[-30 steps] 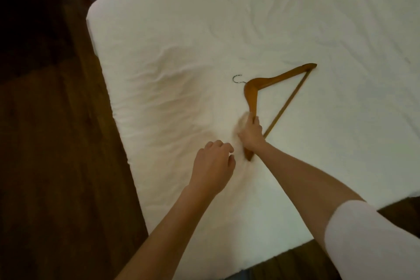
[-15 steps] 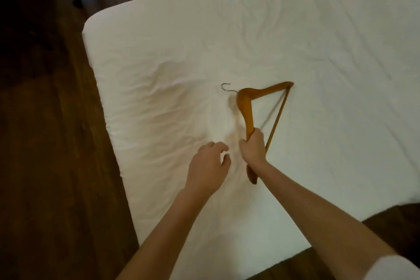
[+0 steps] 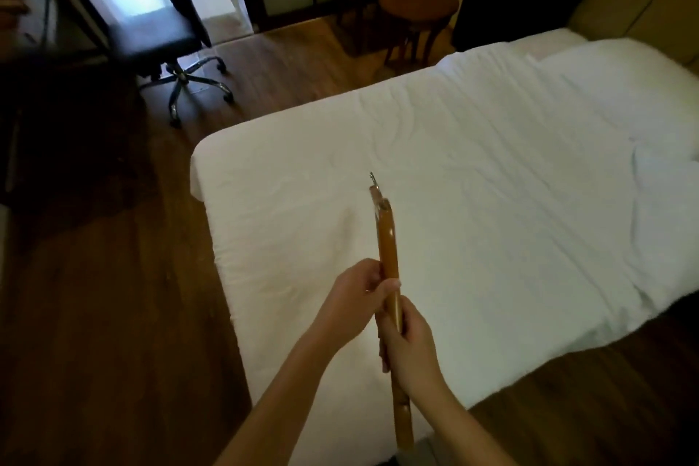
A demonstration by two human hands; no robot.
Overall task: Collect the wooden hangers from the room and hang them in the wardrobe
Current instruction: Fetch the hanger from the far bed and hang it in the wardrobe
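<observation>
A wooden hanger (image 3: 386, 238) with a small metal hook at its far end is held up above the white bed (image 3: 510, 178), seen edge-on so it looks like a long stick. My left hand (image 3: 355, 299) grips its arm about halfway along. Just below, my right hand (image 3: 406, 340) is closed around the same arm, and the hanger's near end sticks out under it. No wardrobe is in view.
A black swivel chair (image 3: 159, 34) stands on the wooden floor at the back left by a bright doorway. A round wooden side table (image 3: 418, 4) with a small white object sits beyond the bed. Dark floor runs along the bed's left side.
The hanger has been lifted off the bed and turned edge-on. My left hand, which was empty, now grips it too. The view has tilted up to show the room.
</observation>
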